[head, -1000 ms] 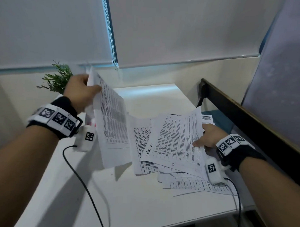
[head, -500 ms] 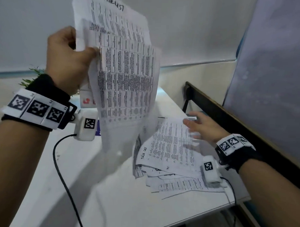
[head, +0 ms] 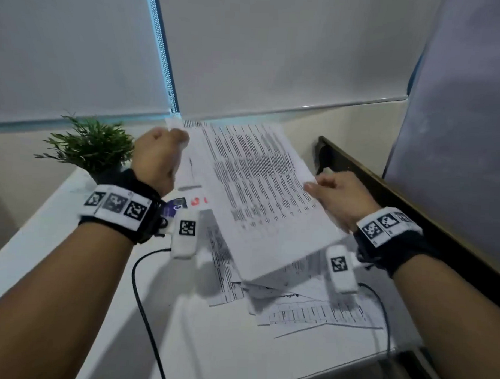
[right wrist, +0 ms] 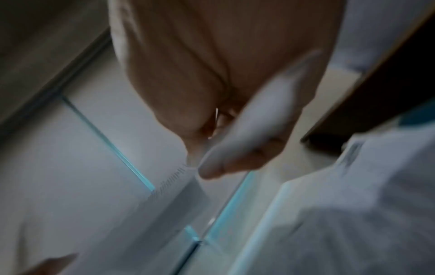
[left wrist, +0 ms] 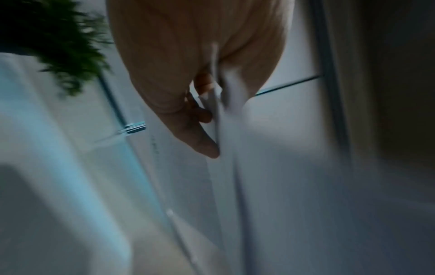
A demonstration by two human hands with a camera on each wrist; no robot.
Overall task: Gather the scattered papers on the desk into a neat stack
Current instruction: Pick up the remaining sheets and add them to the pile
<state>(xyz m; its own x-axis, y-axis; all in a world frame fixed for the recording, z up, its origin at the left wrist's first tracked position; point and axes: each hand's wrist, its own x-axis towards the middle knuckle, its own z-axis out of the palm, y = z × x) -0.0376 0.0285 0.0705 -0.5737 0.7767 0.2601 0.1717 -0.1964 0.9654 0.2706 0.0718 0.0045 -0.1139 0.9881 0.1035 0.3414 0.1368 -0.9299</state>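
I have a sheaf of printed papers (head: 254, 195) lifted clear of the white desk (head: 71, 254), tilted with its far edge high. My left hand (head: 156, 160) pinches the sheaf's top left corner, fingers curled round the edge; in the left wrist view the thumb and fingers (left wrist: 202, 141) close on thin white sheet edges, though motion blur leaves me unable to count the sheets. My right hand (head: 339, 195) grips the right edge of the same sheaf, thumb on top; its other fingers are hidden under the paper, and the right wrist view is too smeared to show more than a fingertip (right wrist: 226, 165) against the paper. More loose papers (head: 309, 310) lie fanned out on the desk below the sheaf, partly covered by it, so I cannot tell how many remain. A small green plant (head: 91, 147) stands at the desk's far left corner. The print is too blurred to read.
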